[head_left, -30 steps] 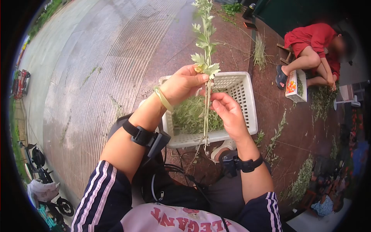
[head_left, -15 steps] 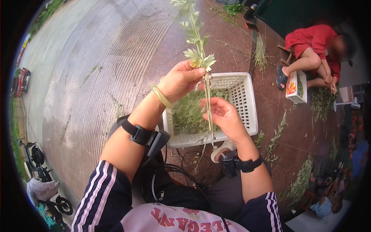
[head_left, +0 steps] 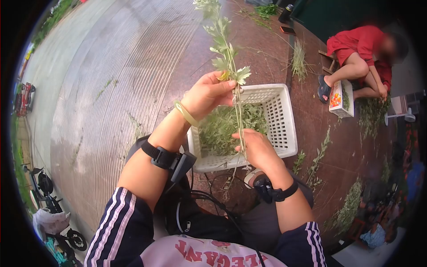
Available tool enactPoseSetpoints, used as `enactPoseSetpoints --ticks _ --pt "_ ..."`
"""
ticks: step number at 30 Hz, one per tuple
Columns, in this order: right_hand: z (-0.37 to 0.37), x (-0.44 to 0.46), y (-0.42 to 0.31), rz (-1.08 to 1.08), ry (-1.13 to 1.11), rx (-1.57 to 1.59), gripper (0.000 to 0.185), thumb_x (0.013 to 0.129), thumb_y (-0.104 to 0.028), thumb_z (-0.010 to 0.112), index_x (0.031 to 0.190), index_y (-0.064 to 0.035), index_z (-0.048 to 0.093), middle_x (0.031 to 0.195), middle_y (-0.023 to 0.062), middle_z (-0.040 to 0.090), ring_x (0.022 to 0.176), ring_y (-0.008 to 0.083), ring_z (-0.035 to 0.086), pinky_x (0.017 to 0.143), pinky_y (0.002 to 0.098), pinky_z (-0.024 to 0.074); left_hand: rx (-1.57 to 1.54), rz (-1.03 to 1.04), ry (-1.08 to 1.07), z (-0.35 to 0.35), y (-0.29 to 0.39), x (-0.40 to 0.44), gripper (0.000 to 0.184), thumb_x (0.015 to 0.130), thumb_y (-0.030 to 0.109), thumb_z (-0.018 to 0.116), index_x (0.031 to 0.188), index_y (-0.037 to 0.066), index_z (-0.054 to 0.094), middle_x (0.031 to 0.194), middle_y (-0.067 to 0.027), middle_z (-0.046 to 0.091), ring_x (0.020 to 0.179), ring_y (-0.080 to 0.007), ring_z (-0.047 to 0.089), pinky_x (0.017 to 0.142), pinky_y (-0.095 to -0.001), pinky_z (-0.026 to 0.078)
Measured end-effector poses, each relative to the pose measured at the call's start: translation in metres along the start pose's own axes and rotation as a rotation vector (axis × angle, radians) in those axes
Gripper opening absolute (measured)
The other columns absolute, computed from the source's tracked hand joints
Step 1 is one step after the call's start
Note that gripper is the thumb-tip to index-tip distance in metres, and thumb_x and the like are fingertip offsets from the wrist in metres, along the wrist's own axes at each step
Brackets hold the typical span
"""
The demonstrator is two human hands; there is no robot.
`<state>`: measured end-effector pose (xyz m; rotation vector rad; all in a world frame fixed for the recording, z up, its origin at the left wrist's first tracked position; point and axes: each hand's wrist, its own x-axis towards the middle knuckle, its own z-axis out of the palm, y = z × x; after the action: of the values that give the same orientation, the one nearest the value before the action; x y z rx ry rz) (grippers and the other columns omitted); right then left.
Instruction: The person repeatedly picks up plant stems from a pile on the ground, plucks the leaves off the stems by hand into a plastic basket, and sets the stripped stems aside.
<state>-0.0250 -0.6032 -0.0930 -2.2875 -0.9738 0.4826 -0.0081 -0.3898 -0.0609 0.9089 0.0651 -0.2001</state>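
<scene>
Over the white basket, my left hand (head_left: 212, 92) is closed, pinching leafy herb stalks (head_left: 228, 54) between thumb and fingers just below their lower leaves. Pale green, lobed leaves rise above that hand, one of them yellowed, while thin bare stems hang down below it. Lower on those stems, my right hand (head_left: 258, 149) has its fingers curled around them. Beneath both hands stands the white plastic basket (head_left: 290, 129) with slotted walls. Loose green leaves (head_left: 218, 129) lie in it, partly hidden by my hands and the stems.
At right, a person in red (head_left: 367, 51) sits on a low wooden stool beside a white box (head_left: 341, 111). Stripped stems (head_left: 299, 62) lie near a phone (head_left: 288, 30) and a dark bottle (head_left: 287, 13). More leafy stalks (head_left: 349, 204) lie at lower right. Cables run across my lap.
My right hand has moved down along the stems, its fingers closing from spread to curled around them. My left hand keeps its hold on the stalks.
</scene>
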Motion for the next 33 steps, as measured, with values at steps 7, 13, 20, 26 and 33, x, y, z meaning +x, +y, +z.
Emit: enactPoseSetpoints --ticks 7,13,20,26,33 --pt "-0.030 0.019 -0.001 0.194 0.269 0.915 0.019 0.084 -0.020 0.060 0.089 -0.0013 0.061 0.077 0.0009 0.062 0.071 0.0085 0.056 0.067 0.0229 0.0436 0.249 -0.047 0.010 0.004 -0.013 0.001 0.008 0.083 0.013 0.062 0.089 0.008 0.059 0.075 0.0020 0.059 0.062 -0.0069 0.058 0.062 -0.0205 0.048" --pt "-0.020 0.020 0.000 0.248 0.309 0.840 0.012 0.083 -0.013 0.062 0.085 -0.0024 0.059 0.074 -0.0011 0.059 0.064 0.0041 0.052 0.058 0.0196 0.0426 0.324 -0.024 0.003 0.004 -0.021 0.003 0.010 0.084 0.015 0.061 0.090 0.007 0.060 0.076 0.0007 0.061 0.068 -0.0085 0.058 0.068 -0.0223 0.047" --pt "-0.032 0.020 0.004 0.259 0.563 0.991 0.012 0.084 -0.015 0.062 0.083 -0.0040 0.057 0.073 0.0021 0.060 0.056 0.0048 0.052 0.051 0.0192 0.0432 0.088 -0.001 0.133 -0.003 -0.016 0.005 0.007 0.092 0.013 0.048 0.096 0.009 0.052 0.073 0.0002 0.055 0.067 -0.0108 0.057 0.069 -0.0264 0.051" --pt "-0.045 0.021 0.016 0.188 0.720 1.046 0.012 0.084 -0.015 0.062 0.083 -0.0044 0.058 0.071 0.0025 0.061 0.054 0.0043 0.050 0.052 0.0193 0.0420 -0.042 0.020 0.228 0.001 -0.015 0.005 0.012 0.091 0.019 0.050 0.100 0.010 0.050 0.064 0.0065 0.038 0.051 -0.0038 0.034 0.047 -0.0182 0.031" --pt "-0.043 0.018 0.000 0.162 0.360 0.985 0.014 0.084 -0.014 0.061 0.090 -0.0007 0.062 0.077 0.0009 0.062 0.065 0.0038 0.053 0.059 0.0191 0.0420 0.072 0.031 0.255 0.008 -0.011 0.002 0.026 0.083 0.020 0.064 0.103 0.007 0.053 0.068 0.0084 0.045 0.046 -0.0007 0.026 0.041 -0.0176 0.019"
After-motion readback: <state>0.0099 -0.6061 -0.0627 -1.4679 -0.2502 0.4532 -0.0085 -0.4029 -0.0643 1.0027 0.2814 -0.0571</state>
